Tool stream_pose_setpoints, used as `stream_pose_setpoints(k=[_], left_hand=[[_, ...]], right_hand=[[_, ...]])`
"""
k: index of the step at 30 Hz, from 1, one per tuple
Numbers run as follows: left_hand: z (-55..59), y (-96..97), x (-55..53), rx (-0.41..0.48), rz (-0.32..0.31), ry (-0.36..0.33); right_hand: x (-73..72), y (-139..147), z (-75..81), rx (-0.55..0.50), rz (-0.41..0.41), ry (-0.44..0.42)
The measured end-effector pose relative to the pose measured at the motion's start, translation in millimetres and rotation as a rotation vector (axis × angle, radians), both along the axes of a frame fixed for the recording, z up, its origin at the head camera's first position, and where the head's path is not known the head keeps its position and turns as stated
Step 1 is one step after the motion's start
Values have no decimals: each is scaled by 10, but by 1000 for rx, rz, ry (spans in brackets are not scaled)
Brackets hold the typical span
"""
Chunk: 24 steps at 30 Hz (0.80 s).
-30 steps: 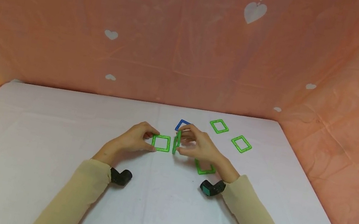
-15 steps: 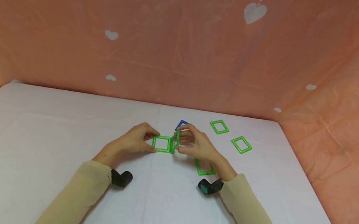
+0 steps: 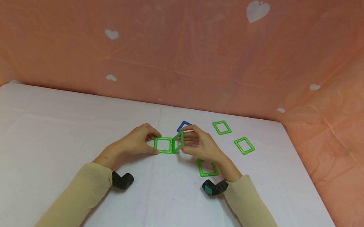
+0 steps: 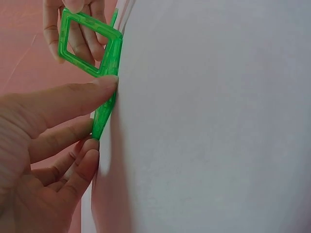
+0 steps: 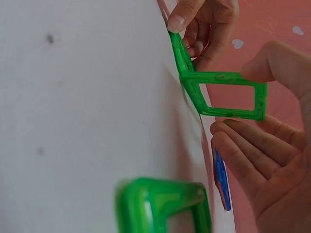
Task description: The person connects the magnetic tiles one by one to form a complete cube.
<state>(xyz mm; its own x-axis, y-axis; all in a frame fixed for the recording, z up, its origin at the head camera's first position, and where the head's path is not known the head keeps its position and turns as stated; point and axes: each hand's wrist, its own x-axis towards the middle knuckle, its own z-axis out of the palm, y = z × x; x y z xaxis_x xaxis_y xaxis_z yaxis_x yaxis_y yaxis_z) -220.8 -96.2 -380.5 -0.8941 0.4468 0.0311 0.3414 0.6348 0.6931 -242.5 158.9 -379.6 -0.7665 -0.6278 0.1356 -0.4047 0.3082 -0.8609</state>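
My left hand [image 3: 139, 139] pinches the left side of a flat green square magnetic tile [image 3: 162, 152], its thumb on the near edge. Along that tile's right edge a second green square tile [image 5: 228, 115] meets it and stands tilted up, leaning to the right. My right hand [image 3: 203, 146] pinches this second tile between thumb and fingers. In the left wrist view the two tiles join edge to edge in a V, with the left thumb [image 4: 106, 82] on the lower tile.
A blue tile [image 3: 181, 125] lies behind my right hand, partly covered by it. Another green tile [image 3: 208, 175] sits under the right wrist. Two more, a far green tile [image 3: 222, 127] and a right green tile [image 3: 244, 145], lie on the white-covered table [image 3: 56, 128].
The right hand has brought its upright tile left against the flat tile's edge, closing the gap, and its top has leaned to the right. The left hand stays nearly still.
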Motion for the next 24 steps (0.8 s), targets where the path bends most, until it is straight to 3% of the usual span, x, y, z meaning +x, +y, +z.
stream_pose_setpoints(k=[13, 19, 24], left_hand=[[19, 44, 45, -30, 18, 11], [38, 126, 95, -70, 56, 33], [32, 194, 151, -98, 82, 45]], right_hand=[[17, 26, 6, 59, -22, -2], [42, 69, 54, 98, -14, -40], [35, 98, 52, 91, -15, -21]])
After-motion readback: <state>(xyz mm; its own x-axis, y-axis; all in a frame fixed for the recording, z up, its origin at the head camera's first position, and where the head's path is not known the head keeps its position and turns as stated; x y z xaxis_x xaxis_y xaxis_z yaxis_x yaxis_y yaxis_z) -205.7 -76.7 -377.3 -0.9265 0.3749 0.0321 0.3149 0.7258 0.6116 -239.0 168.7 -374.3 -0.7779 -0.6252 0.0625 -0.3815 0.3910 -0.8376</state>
